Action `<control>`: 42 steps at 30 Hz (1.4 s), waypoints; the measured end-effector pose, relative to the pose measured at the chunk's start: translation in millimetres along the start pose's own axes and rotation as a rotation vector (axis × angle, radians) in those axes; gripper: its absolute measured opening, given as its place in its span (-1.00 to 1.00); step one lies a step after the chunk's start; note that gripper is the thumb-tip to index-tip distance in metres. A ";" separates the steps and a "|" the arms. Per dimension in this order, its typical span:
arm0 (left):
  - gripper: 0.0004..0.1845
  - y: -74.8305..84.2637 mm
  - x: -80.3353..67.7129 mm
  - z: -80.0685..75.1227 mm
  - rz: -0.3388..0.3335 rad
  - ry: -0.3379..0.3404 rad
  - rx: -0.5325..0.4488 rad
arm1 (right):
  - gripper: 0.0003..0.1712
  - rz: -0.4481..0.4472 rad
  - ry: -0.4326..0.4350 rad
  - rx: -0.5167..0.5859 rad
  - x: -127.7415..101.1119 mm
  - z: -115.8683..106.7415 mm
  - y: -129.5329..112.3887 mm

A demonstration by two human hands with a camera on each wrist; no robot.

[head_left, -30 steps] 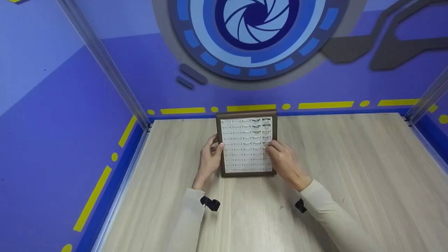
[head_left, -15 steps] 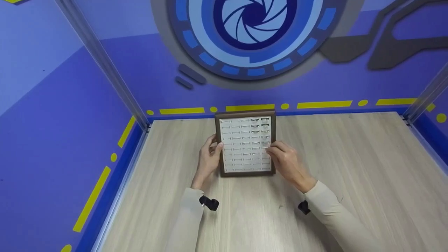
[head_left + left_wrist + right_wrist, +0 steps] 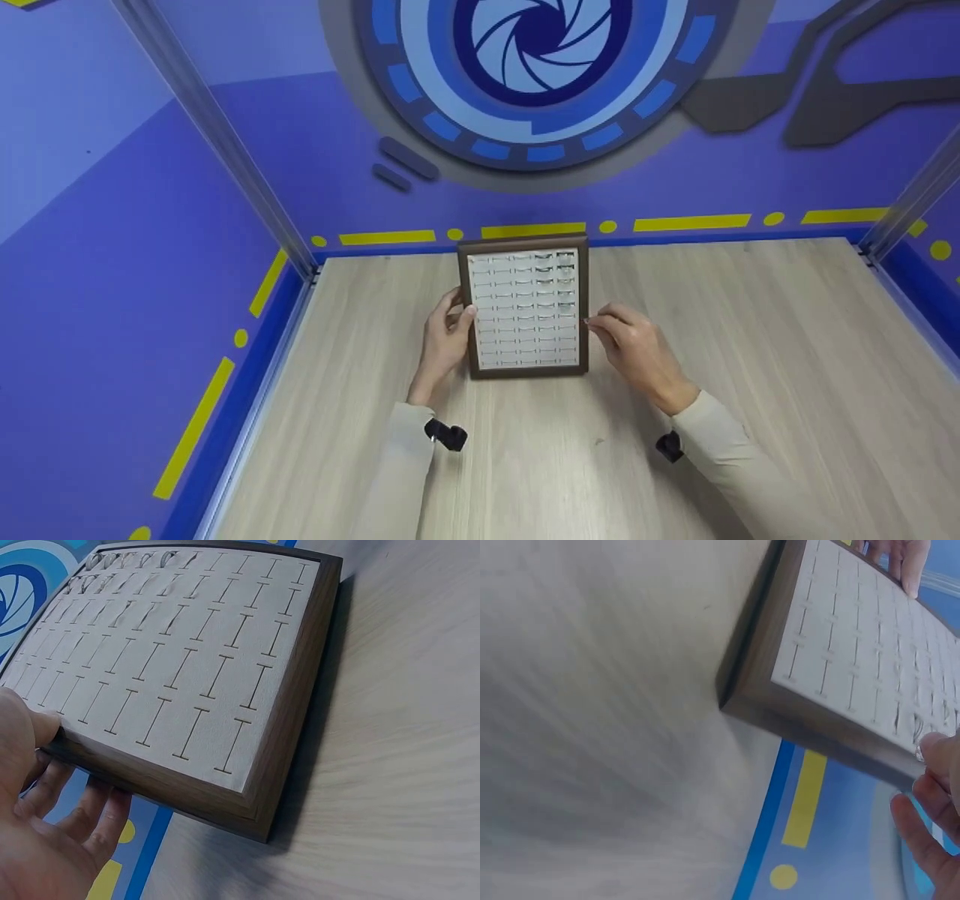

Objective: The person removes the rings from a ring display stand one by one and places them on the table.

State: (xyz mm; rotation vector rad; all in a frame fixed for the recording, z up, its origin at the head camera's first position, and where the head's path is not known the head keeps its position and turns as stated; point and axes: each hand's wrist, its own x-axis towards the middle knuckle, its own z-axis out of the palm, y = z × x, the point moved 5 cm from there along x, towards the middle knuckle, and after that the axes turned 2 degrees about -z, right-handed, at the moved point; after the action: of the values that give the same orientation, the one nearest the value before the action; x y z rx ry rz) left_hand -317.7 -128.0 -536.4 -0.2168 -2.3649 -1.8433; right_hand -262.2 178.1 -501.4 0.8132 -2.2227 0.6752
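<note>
A ring display tray (image 3: 583,352) with a brown wooden frame stands tilted up on the table. Its pale pad has rows of slots, and several silvery rings (image 3: 565,274) sit in the upper right ones. My left hand (image 3: 444,339) grips the tray's left edge; in the left wrist view the thumb lies on the front side and the fingers go underneath. Just off the right edge, my right hand (image 3: 637,352) pinches a small shiny ring (image 3: 920,754) between thumb and forefinger. The ring is partly covered by the fingertips.
The tray stands on a light wood-grain tabletop (image 3: 525,465), near the blue back wall (image 3: 300,165) with yellow marks. A tiny dark mark (image 3: 599,442) shows on the wood in front. A metal post (image 3: 217,150) rises at the left corner.
My right hand has drawn away from the tray's right column, moving right past the frame with the ring. My left hand keeps its grip on the tray.
</note>
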 end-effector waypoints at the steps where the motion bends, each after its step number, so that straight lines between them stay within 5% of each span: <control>1: -0.47 0.1 -0.2 0.0 0.002 -0.001 -0.002 | -0.85 0.007 -0.005 -0.005 -1.6 -0.7 2.0; 18: -0.46 -3.1 -4.9 1.8 -0.018 0.028 -0.020 | -0.83 0.146 -0.100 -0.017 -28.4 2.5 36.8; 42: -0.46 -37.7 -34.8 12.4 -0.066 0.078 -0.116 | -0.93 0.263 -0.194 -0.068 -53.3 16.8 51.9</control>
State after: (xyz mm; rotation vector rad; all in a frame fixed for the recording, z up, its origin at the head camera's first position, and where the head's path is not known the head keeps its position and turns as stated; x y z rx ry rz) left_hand -291.3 -126.1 -582.0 -0.0777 -2.2427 -1.9830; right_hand -274.4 221.2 -563.2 0.5780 -2.5427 0.6617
